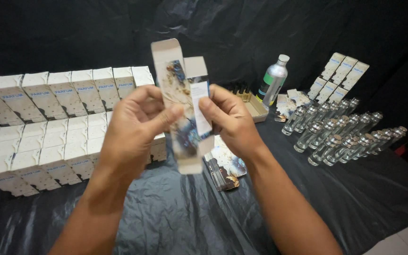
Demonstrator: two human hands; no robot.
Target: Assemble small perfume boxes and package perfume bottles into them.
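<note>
Both hands (135,123) (230,123) grip printed carton (180,106), seemingly unfolded.

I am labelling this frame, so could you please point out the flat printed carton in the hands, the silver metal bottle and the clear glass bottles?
Printed carton (181,94), head view, upper patterned panel.
Silver metal bottle (272,81), head view, mid body.
Clear glass bottles (341,134), head view, middle of the group.

matt printed cardboard carton (181,106), clear glass bottles (341,134), crinkled black plastic sheet (180,212)
</note>
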